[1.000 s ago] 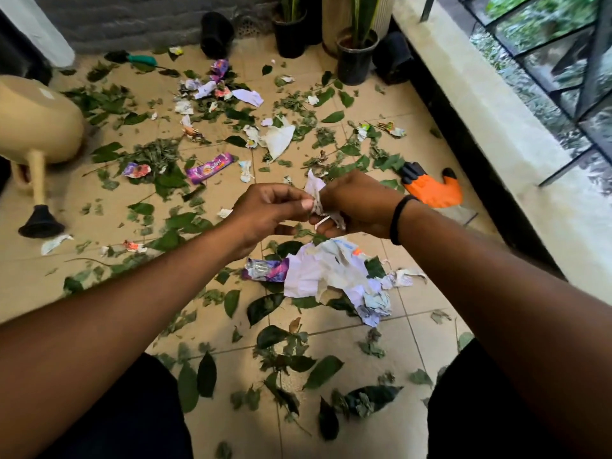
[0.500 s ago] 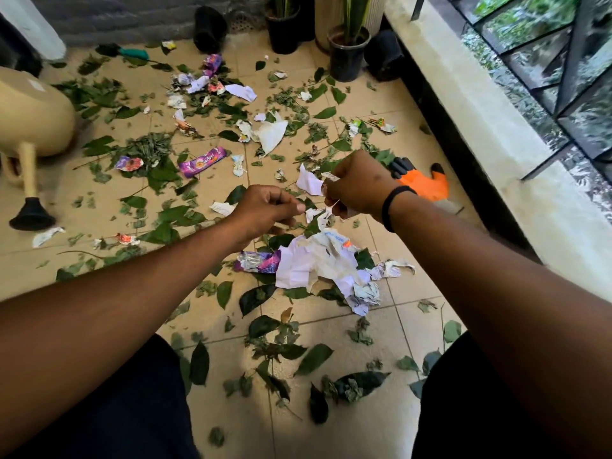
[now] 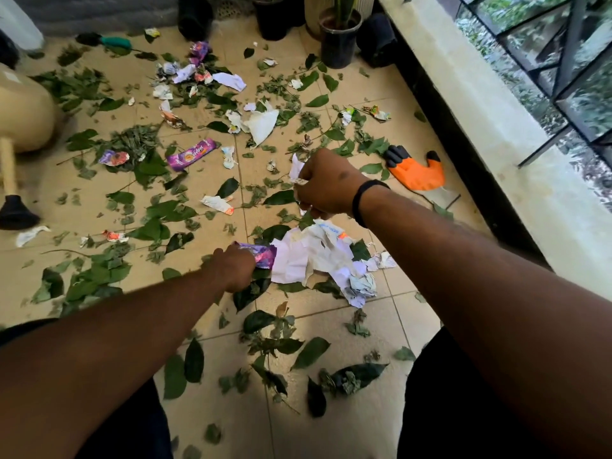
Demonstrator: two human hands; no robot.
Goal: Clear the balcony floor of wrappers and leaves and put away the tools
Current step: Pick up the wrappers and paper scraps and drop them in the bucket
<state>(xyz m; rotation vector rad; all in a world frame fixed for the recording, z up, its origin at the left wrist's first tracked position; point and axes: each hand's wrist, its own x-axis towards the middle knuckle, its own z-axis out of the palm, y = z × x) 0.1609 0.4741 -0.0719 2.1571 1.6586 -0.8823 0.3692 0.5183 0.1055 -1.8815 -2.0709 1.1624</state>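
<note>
We see two hands over the floor (image 3: 205, 409). The right hand (image 3: 326, 185) is up in the air, with its fingers curled tight around small white scraps (image 3: 295, 168). We think it keeps them there so the other hand is free to grab more. The left hand (image 3: 231, 268) is down low on the purple wrapper (image 3: 263, 255), at the edge of the paper pile (image 3: 314, 256). Its fingers seem to close on the wrapper, as if to lift it.

Leaves (image 3: 149, 213) and wrappers lie all over the tiles, so most of the mess is not picked up yet. A long purple wrapper (image 3: 192, 154) lies farther off. An orange glove (image 3: 415, 170) lies near the low wall (image 3: 496, 127), and a green-handled tool (image 3: 106, 41) lies at the far end.

Some things are hard to see. The left hand's fingertips are hidden under the hand, so we cannot see just how they hold the wrapper. We cannot tell how many scraps the right hand has. A big tan thing (image 3: 23, 107) at the left is cut off by the edge. We see no bin or bag.
</note>
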